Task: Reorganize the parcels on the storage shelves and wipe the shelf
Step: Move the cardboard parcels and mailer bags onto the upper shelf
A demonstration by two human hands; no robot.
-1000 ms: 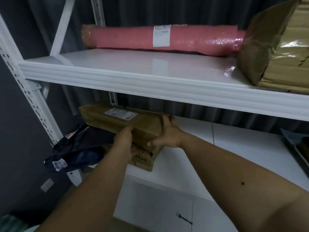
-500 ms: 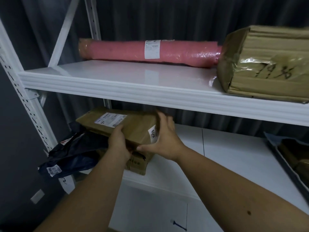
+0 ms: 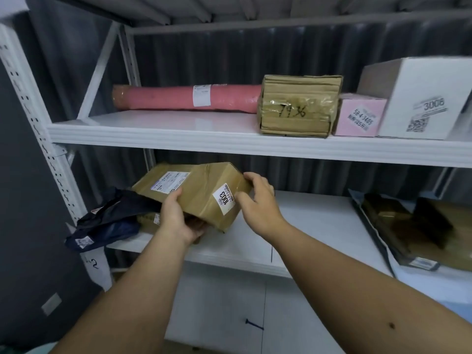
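Note:
A long brown cardboard parcel (image 3: 196, 190) with white labels, one reading 1003, is tilted up above the left end of the lower white shelf (image 3: 314, 221). My left hand (image 3: 178, 218) grips its near underside and left edge. My right hand (image 3: 258, 198) holds its right end, fingers curled over the corner. Under it lie a dark blue plastic mailer (image 3: 112, 221) and another brown box (image 3: 148, 221), mostly hidden. On the upper shelf (image 3: 158, 131) rest a pink roll (image 3: 184, 98), a taped brown box (image 3: 298, 106), a small pink box (image 3: 360, 116) and a white box (image 3: 421, 98).
The white perforated upright (image 3: 38, 139) stands at the left, with a grey wall behind it. A flat clear-wrapped parcel (image 3: 413, 231) lies at the right end of the lower shelf. Dark corrugated panelling backs the shelves.
Both hands have lifted the long brown parcel off the pile and tilted its right end up and toward me. My view has risen, showing more boxes on the upper shelf.

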